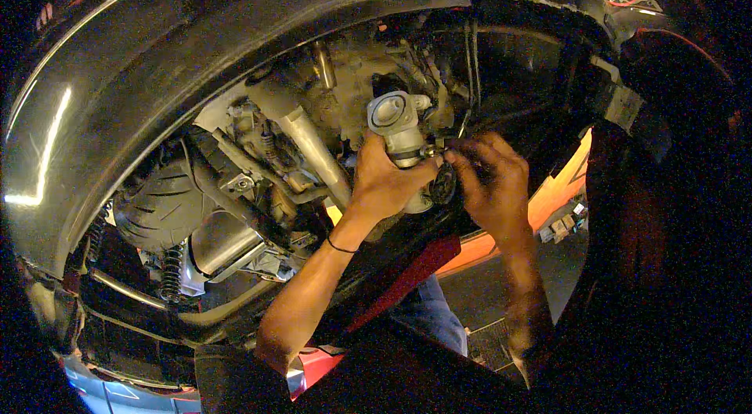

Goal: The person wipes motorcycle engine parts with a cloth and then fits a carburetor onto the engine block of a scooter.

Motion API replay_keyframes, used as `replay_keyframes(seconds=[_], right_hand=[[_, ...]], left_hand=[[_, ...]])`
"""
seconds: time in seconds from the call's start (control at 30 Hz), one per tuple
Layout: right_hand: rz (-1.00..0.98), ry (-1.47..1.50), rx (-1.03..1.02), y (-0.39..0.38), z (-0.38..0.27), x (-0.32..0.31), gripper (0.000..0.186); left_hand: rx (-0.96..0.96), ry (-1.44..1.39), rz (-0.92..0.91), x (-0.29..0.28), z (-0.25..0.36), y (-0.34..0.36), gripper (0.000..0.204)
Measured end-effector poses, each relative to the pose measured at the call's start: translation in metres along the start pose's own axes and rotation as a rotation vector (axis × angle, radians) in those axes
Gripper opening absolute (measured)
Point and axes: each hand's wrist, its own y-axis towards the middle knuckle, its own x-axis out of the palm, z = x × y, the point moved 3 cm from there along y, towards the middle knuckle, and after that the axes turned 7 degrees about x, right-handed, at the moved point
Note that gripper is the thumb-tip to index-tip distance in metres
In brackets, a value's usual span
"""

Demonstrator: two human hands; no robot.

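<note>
My left hand (385, 185) is wrapped around a grey cast-metal carburetor-like part (389, 111), holding it up over the open bay of a scooter. Its wide round mouth faces up, and a dark band clamp (405, 155) circles its neck. The left thumb rests by a small brass-coloured screw (431, 151) at the clamp. Beside that screw, the fingertips of my right hand (495, 183) are pinched together; what they hold, if anything, is hidden. A thin bright metal piece (464, 125) stands just above the right fingers.
Black body panels (227, 3) curve around the bay. On the left lie a tyre (160, 210), a silver cylinder (227, 245) and a coil spring (171, 274). A metal tube (309, 144) runs beside my left hand. An orange panel (560, 187) shows beyond my right arm.
</note>
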Motion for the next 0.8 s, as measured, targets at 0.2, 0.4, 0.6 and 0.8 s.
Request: replay_keyframes(seconds=[0.2, 0.4, 0.6, 0.8], right_hand=[[0.037, -0.008, 0.025, -0.003, 0.005, 0.005, 0.012], [0.034, 0.138, 0.022, -0.003, 0.012, 0.007, 0.01], [-0.089, 0.024, -0.018, 0.001, 0.009, -0.004, 0.016], [-0.035, -0.073, -0.065, 0.001, 0.0, -0.003, 0.012]], left_hand=[[-0.194, 0.091, -0.021, 0.0, -0.011, -0.002, 0.058], [-0.114, 0.004, -0.052, 0.003, -0.013, 0.0, 0.062], [0.009, -0.143, -0.041, 0.006, -0.009, 0.002, 0.055], [-0.011, -0.106, -0.041, 0.008, -0.012, 0.002, 0.057]])
